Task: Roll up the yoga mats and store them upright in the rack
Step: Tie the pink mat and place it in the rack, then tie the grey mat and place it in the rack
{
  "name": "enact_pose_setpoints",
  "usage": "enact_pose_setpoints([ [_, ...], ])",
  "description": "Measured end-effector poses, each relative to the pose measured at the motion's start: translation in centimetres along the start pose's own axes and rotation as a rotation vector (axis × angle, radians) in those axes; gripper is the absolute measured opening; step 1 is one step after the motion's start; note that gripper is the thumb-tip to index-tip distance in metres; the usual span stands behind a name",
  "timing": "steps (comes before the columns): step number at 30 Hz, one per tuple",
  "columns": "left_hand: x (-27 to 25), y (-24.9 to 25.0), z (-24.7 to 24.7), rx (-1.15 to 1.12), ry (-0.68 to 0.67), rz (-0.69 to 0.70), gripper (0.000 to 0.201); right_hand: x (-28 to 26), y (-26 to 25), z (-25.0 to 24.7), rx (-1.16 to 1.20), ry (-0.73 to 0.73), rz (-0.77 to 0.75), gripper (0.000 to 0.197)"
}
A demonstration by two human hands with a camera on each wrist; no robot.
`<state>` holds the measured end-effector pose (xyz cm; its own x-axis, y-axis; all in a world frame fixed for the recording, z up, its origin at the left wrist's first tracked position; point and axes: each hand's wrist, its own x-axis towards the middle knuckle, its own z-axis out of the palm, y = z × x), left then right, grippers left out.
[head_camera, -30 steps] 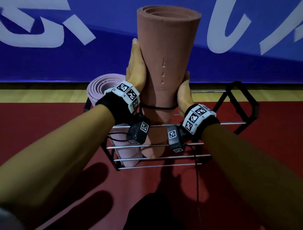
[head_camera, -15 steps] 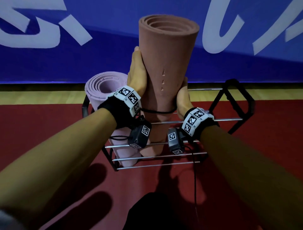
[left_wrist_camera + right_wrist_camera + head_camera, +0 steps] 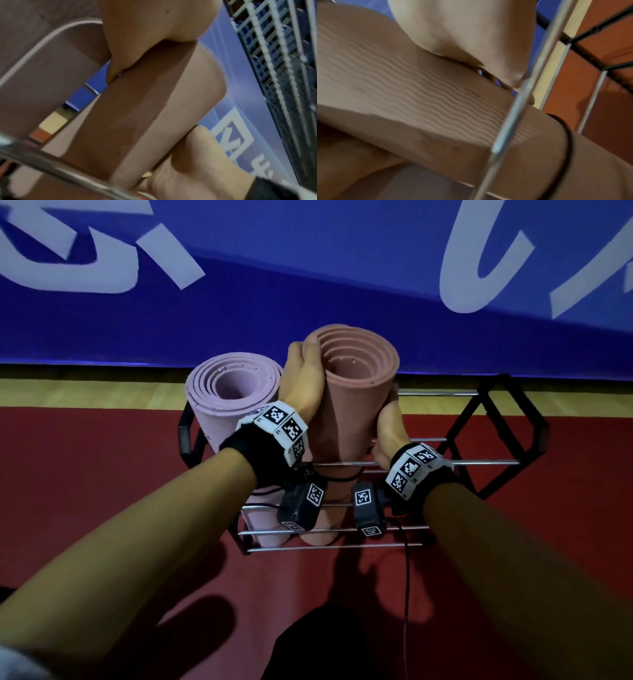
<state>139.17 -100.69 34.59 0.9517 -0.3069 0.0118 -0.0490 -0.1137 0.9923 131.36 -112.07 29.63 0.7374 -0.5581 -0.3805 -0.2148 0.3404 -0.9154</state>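
Note:
A rolled terracotta mat (image 3: 356,392) stands upright in the wire rack (image 3: 479,463), its bottom end down between the rails. My left hand (image 3: 303,385) curls round its left side near the top rim. My right hand (image 3: 387,422) wraps its right side lower down, just above the top rail. A thin black strap (image 3: 566,135) circles the roll. A rolled lilac mat (image 3: 219,405) stands upright in the rack's left end, touching the terracotta one. The left wrist view shows my left hand (image 3: 154,20) against the terracotta mat (image 3: 154,101); the right wrist view shows my right hand (image 3: 462,27) on its ribbed surface (image 3: 402,88).
The rack sits on red floor (image 3: 85,491) in front of a blue banner wall (image 3: 308,285), with a strip of wooden floor (image 3: 85,392) between. The rack's right half (image 3: 445,508) holds nothing. A black cable (image 3: 407,577) trails down from my right wrist.
The terracotta mat has gone down into the rack with both hands on it. Its top now sits about level with the lilac mat's top.

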Motion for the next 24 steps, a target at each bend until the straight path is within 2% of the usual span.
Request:
enact_pose_setpoints([
  [1, -0.2, 0.0, 0.0, 0.004, 0.021, 0.011, 0.038, 0.0, -0.3, -0.2, -0.016, -0.011, 0.001, 0.079],
  [5, -0.4, 1.3, -0.3, 0.184, 0.097, 0.043, 0.033, -1.6, -2.5, -0.2, -0.008, -0.019, -0.017, 0.069],
  [8, -1.4, 2.5, -0.4, 0.368, 0.060, 0.039, 0.030, -3.2, -4.1, -0.3, -0.044, 0.013, -0.069, 0.071],
  [10, -1.7, 3.0, -0.6, 0.505, 0.016, 0.075, 0.030, -3.3, -5.2, -0.1, -0.180, 0.037, -0.136, 0.078],
  [11, -1.7, 3.1, -0.5, 0.572, -0.014, 0.071, 0.029, -3.1, -5.4, -0.1, -0.271, 0.050, -0.175, 0.076],
  [14, -2.3, 2.4, -0.1, 0.726, -0.059, 0.049, 0.032, -2.7, -5.2, 0.0, -0.522, 0.011, -0.241, 0.042],
  [15, -2.6, 1.8, 0.1, 0.754, -0.056, 0.054, 0.035, -2.5, -4.5, -0.4, -0.568, -0.007, -0.226, 0.036],
  [18, -3.2, 0.7, 0.5, 0.755, -0.033, 0.045, 0.036, -3.0, -3.6, -1.3, -0.627, -0.010, -0.226, 0.035],
  [22, -3.5, 1.2, 0.5, 0.747, -0.040, 0.073, 0.035, -3.9, -4.5, -1.6, -0.639, -0.014, -0.262, 0.050],
  [24, -3.9, 1.7, 0.4, 0.717, 0.000, 0.122, 0.036, -4.3, -5.1, -1.6, -0.667, 0.058, -0.320, 0.034],
])
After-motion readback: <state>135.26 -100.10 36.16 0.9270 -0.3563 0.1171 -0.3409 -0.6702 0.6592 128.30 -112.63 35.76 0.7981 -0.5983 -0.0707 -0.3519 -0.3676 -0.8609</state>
